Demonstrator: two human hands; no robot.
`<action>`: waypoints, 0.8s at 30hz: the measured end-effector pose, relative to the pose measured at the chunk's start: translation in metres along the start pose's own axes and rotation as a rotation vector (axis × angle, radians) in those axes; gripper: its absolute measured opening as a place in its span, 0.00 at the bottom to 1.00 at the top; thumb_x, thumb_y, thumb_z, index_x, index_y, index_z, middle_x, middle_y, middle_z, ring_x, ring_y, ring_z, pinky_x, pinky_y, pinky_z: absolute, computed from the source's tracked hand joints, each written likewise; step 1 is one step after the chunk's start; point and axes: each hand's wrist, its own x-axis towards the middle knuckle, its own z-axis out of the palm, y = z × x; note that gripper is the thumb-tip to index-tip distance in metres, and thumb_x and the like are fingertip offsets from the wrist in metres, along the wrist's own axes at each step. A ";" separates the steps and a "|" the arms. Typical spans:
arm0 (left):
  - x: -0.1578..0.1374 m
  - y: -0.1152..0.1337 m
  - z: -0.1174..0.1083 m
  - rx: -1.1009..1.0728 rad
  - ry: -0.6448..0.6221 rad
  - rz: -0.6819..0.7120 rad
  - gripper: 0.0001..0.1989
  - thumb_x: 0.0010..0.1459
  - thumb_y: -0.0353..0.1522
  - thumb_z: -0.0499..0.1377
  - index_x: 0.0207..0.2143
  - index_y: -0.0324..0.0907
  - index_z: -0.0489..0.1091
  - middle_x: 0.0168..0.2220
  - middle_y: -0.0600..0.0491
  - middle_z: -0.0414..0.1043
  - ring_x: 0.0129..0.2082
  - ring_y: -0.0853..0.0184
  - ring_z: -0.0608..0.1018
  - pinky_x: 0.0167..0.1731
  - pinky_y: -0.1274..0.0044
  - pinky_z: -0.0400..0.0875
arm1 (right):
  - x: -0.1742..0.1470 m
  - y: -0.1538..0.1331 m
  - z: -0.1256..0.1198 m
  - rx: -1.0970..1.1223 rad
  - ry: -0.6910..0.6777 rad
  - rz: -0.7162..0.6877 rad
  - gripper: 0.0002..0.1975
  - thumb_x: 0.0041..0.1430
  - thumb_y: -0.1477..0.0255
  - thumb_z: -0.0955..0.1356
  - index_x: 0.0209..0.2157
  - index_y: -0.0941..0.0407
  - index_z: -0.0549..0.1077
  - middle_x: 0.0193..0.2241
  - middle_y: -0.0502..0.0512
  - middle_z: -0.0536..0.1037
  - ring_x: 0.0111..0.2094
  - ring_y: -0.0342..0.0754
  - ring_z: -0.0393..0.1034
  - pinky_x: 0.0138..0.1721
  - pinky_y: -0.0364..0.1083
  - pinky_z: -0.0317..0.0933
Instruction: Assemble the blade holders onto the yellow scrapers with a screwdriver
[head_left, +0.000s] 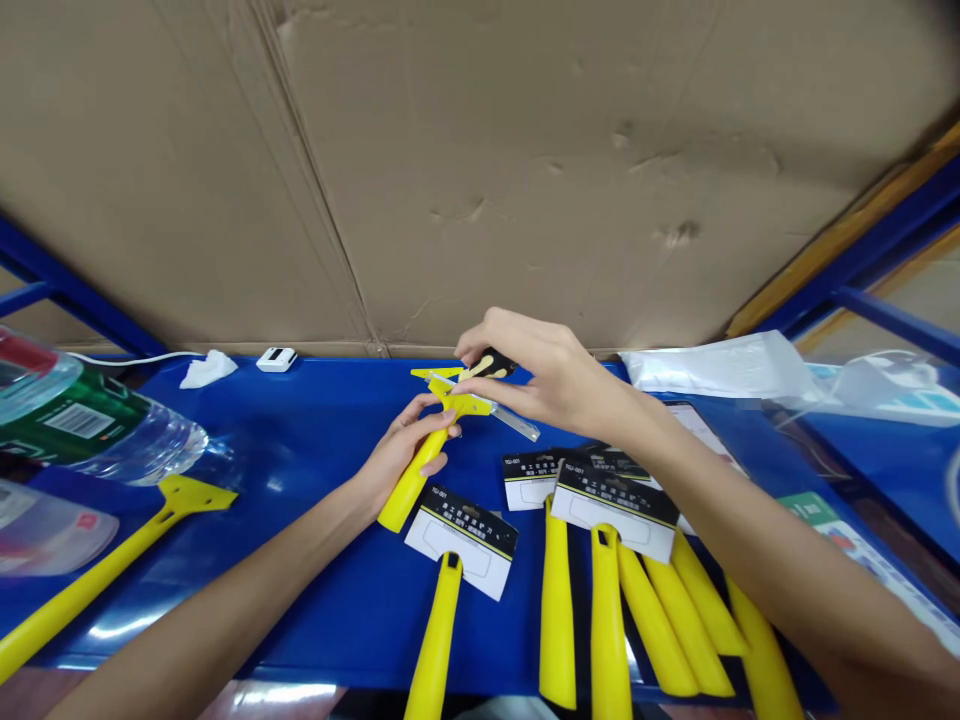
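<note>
My left hand [416,435] is wrapped around the short yellow handle of a scraper [409,490], holding it tilted above the blue surface. At the scraper's head, a silver blade strip [516,422] sticks out to the right. My right hand [547,365] grips a screwdriver [495,362] with a black and pale yellow handle, pointed at the scraper head; its tip is hard to make out. A small yellow plate [429,372] shows just behind the head. Below my hands lies another yellow scraper handle [437,640] with a black and white card [465,540].
Several yellow handles [556,610] with cards [615,505] lie at the right, partly under my right forearm. A long yellow scraper [97,560], a water bottle [90,420] and a clear container [56,530] are at the left. Cardboard [480,180] stands behind the blue table [322,560].
</note>
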 end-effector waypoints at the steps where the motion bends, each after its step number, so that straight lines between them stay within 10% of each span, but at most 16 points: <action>1: 0.000 0.000 -0.001 -0.008 0.003 -0.001 0.23 0.57 0.34 0.77 0.50 0.45 0.72 0.34 0.54 0.76 0.20 0.76 0.73 0.13 0.87 0.58 | 0.000 -0.001 -0.001 -0.011 -0.007 0.014 0.11 0.75 0.67 0.71 0.54 0.56 0.74 0.47 0.57 0.81 0.46 0.51 0.78 0.50 0.52 0.73; 5: 0.002 0.001 -0.001 -0.035 0.011 0.006 0.22 0.57 0.33 0.77 0.49 0.44 0.72 0.34 0.53 0.76 0.22 0.75 0.74 0.13 0.88 0.57 | 0.000 -0.001 -0.007 0.060 -0.064 0.053 0.20 0.74 0.73 0.69 0.64 0.55 0.69 0.58 0.62 0.79 0.58 0.54 0.75 0.60 0.56 0.70; 24: 0.000 0.002 0.001 -0.021 0.024 -0.003 0.23 0.57 0.33 0.78 0.49 0.44 0.71 0.33 0.53 0.76 0.22 0.74 0.74 0.13 0.88 0.57 | -0.001 0.001 -0.004 -0.023 -0.027 0.083 0.18 0.74 0.65 0.72 0.60 0.54 0.71 0.55 0.61 0.80 0.55 0.55 0.77 0.57 0.56 0.72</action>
